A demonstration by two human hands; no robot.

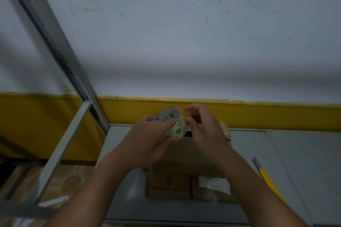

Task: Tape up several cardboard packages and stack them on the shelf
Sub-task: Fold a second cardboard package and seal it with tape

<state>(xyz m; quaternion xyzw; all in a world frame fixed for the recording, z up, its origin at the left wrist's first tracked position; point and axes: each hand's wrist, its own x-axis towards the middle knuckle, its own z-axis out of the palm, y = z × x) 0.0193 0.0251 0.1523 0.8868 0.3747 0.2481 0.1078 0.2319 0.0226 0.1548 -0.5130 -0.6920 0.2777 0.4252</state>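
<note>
**Forearms raised over the box, tape end being picked loose**

Forearms reached in from the near edge of the bench and met above the cardboard box, which lay on the bench between its back and front edges. At far left stood the metal shelf frame, just beside the bench's left edge.

The left hand gripped the tape roll, fingers curled round its outer band and holding it in the air over the far end of the box. The right hand had its thumb and forefinger pinched at the roll's right rim, its other fingers loosely bent.

This looked like the step of finding the tape's free end. The next move would call for peeling a strip free and laying it along the box top.

Near the bench's right edge lay a yellow-handled knife, untouched.
</note>
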